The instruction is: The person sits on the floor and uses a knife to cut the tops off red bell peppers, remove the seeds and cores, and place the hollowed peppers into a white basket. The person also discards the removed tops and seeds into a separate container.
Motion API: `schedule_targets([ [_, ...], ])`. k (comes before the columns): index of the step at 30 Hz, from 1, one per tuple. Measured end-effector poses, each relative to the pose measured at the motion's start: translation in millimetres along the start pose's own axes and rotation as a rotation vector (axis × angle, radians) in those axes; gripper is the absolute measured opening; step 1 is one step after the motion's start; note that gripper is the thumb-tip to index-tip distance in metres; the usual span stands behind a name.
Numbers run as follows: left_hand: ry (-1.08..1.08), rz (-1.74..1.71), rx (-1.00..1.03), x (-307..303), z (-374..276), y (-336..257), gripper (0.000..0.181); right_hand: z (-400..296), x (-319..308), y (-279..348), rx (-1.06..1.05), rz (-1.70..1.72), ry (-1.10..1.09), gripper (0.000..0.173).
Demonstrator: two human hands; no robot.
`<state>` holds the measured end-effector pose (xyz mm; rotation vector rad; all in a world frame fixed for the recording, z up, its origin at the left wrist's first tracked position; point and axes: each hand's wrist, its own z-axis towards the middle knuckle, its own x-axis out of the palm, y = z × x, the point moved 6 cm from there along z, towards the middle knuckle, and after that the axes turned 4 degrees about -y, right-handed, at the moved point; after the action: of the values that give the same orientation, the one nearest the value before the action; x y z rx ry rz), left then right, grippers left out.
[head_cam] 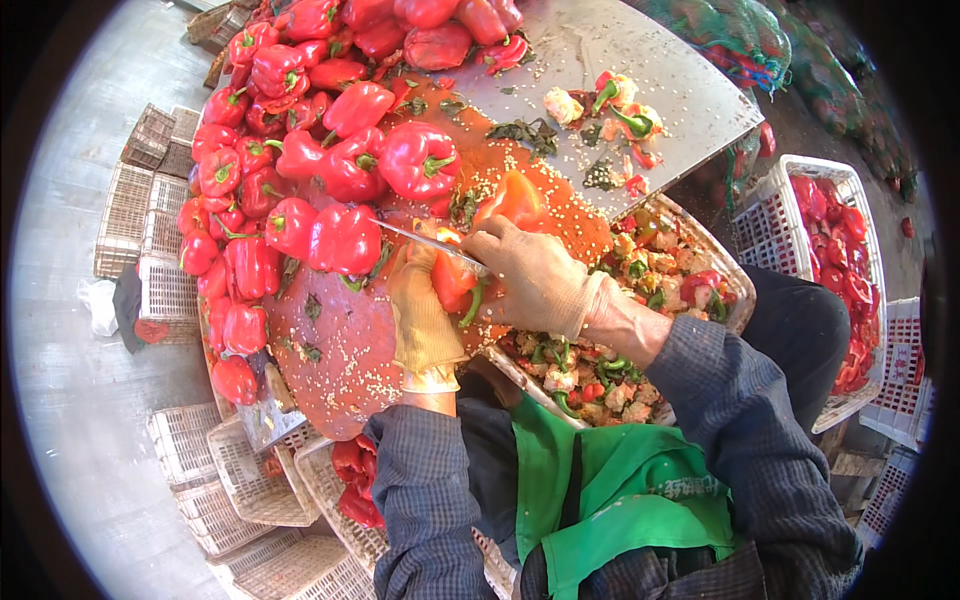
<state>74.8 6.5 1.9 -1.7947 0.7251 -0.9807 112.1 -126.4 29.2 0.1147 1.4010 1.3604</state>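
My left hand (420, 307), in a tan knit glove, grips an orange-red bell pepper (451, 281) whose green stem points down toward me. My right hand (529, 274), also gloved, holds a knife (431, 241); its handle is hidden in the fist, and the blade crosses over the pepper toward the upper left. Just beyond the right hand lies an orange pepper piece (516, 201). A large pile of whole red bell peppers (360, 161) covers the left and far side of the metal table (660, 60). Seeds and wilted leaves are scattered on the wet red surface (337, 337).
A crate of cut-out cores and stems (739, 289) stands against the table near my right arm. Farther right is a white crate (765, 214) of red pepper pieces. Net sacks (750, 45) lie at upper right. Empty crates (180, 442) stand at left. Another knife handle (279, 388) rests at the table's left edge.
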Motion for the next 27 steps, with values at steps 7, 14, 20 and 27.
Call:
schedule_targets([
  [7, -0.011, -0.002, -0.016, -14.0, 9.2, 9.6, 0.034, -3.8, 2.9, -1.5, 0.038, -0.042, 0.013, 0.064],
  [14, -0.046, -0.053, -0.038, -3.4, 0.2, 0.7, 0.034, 15.2, -5.2, 10.0, -0.054, -0.102, 0.196, 0.063],
  [20, -0.030, -0.067, -0.023, -2.9, 6.3, 2.8, 0.022, -5.6, -1.0, 1.9, 0.022, -0.061, -0.017, 0.055],
  [27, -0.077, 0.058, 0.043, 2.5, -1.1, -5.0, 0.021, 10.1, -10.6, 1.8, 0.033, 0.196, 0.189, 0.069],
])
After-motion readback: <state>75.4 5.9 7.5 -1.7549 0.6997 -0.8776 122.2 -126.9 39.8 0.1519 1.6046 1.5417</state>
